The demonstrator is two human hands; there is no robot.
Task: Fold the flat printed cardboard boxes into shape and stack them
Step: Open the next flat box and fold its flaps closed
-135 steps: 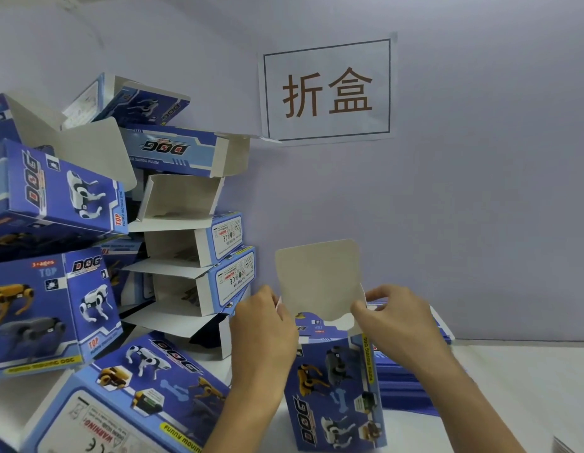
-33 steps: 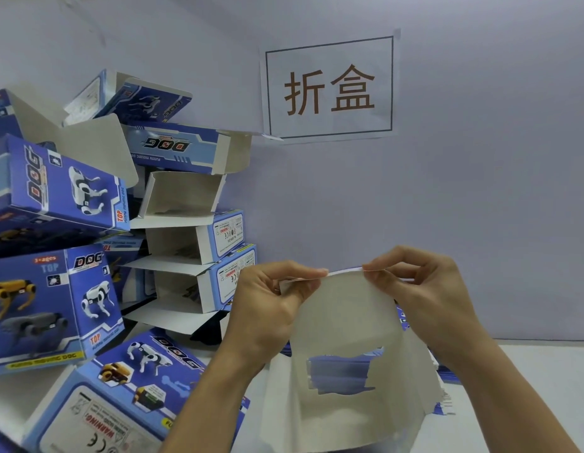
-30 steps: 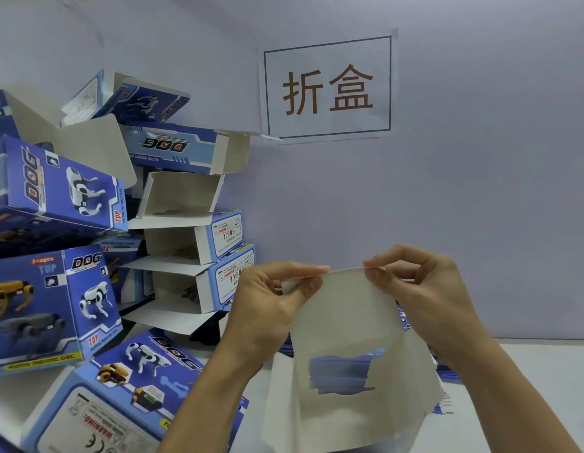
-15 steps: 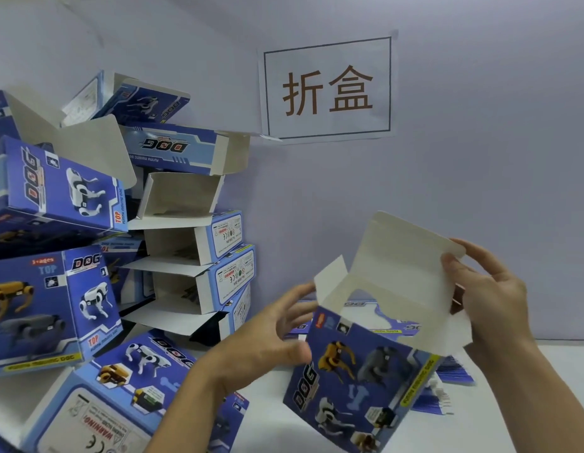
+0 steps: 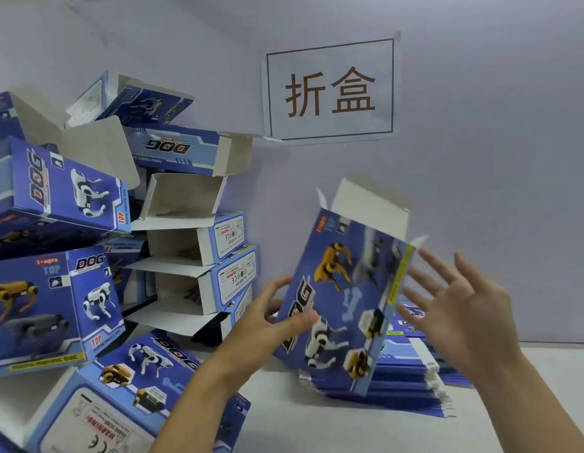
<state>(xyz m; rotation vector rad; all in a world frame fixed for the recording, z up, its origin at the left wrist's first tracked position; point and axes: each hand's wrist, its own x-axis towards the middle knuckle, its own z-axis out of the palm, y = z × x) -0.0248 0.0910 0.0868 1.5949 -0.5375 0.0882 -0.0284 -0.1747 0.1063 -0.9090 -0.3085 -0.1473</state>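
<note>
Blue carton tilted between 2 hands

Blue printed cardboard box (image 5: 346, 299), folded into shape and showing robot dogs and the word DOG, sits tilted at about 4 o'clock of centre, its top leaning toward 1 o'clock with a plain white lid flap (image 5: 370, 204) standing open. The left hand (image 5: 271, 322) grips the box's left edge, thumb lying across the printed front and fingers curled behind. The right hand (image 5: 460, 308) is spread wide with straight fingers just beside the box's right edge; whether it touches the card I cannot tell, as the picture is blurred there. Behind and below the box, at 5 o'clock, a low stack of flat blue unfolded boxes (image 5: 411, 384) lies on the white counter (image 5: 333, 426). At 9 o'clock a loose pile of folded blue boxes (image 5: 88, 243) leans against the pale wall (image 5: 496, 174), many with open white flaps. At 12 o'clock a white paper sign (image 5: 330, 89) with 2 brown characters hangs on that wall.
</note>
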